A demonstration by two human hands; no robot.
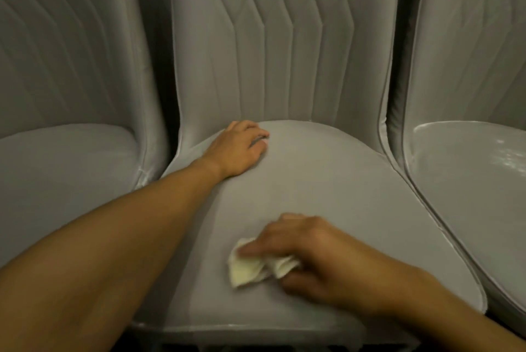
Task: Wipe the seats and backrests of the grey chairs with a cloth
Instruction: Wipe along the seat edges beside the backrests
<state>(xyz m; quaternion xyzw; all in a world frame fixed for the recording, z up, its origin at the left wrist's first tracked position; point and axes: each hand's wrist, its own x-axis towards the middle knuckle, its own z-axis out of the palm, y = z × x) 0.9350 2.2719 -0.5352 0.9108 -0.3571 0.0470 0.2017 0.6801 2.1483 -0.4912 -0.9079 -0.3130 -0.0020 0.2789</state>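
Mid seat (pixel 355 181): grey padded seat of the centre chair, rounded front edge, filled most of the view; ref for everything below.
Backrest (pixel 284 38): rose directly behind the mid seat; grey, w/ vertical stitched channels that kinked partway up.
Cloth (pixel 247 269): small, cream, crumpled; lay on the front part of the mid seat, a bit left of its centre, touching the surface.
Right hand (pixel 313 252): at the front of the mid seat, on the cloth; fingers over the top and thumb below pinched the cloth's right part. Motion-blurred, so finer grip detail unclear.
Left hand (pixel 239 149): at the back-left of the mid seat, just in front of the backrest; palm down on the seat, fingers loosely bent, nothing held. Forearm crossed the seat's left edge.
Left chair (pixel 65 169): same grey type, just beside the mid seat on its left, narrow dark gap between.
Right chair (pixel 469 181): just beside the mid seat on its right; shiny patches on its surface.
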